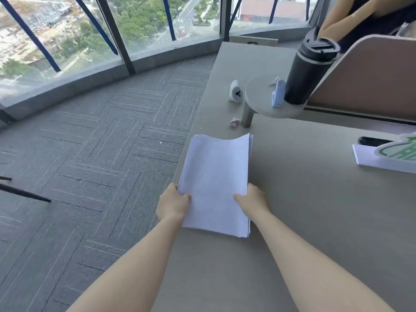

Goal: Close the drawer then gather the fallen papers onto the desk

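Observation:
A stack of white papers lies on the grey desk, close to its left edge, with the far end slightly curled up. My left hand grips the stack's left side near its lower end, thumb on top. My right hand grips the right side at the same height, thumb on top as well. No drawer shows in this view. No loose papers lie on the visible carpet.
A small raised round shelf carries a black tumbler and a light blue item. A white controller and a crumpled wrapper lie nearby. A notepad with a green-white sign lies right. Carpet and windows lie left. Another person's arm is at top right.

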Demonstrator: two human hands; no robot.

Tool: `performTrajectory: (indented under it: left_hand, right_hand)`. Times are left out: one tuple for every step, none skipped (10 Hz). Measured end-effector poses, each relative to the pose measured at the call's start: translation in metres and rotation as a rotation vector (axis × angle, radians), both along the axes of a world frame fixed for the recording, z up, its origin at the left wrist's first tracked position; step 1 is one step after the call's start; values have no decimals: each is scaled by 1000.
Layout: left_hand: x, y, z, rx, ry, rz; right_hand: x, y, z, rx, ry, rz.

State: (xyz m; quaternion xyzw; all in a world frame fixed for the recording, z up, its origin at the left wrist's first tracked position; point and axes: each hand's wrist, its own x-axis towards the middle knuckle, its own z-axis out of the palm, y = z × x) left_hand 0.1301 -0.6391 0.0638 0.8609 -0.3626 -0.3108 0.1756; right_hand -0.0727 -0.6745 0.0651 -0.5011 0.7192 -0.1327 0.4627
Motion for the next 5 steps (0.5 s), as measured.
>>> performTrajectory:
  left_hand:
    - [-2,2,-2,3,-63,14]
    - [-1,3,-5,-6,-143,12]
    - [-1,12,-3,-31,-229,-29]
    - [-10,28,4,-257,-140,-64]
    - [-31,79,10,-382,-46,-178]
  right_hand:
    - [3,2,6,16,329,57]
    - [1,9,7,-17,497,22]
    - [-7,21,11,-42,332,-101]
    - [-31,54,18,-99,-10,-173]
    - [-57,120,32,-35,-187,-191]
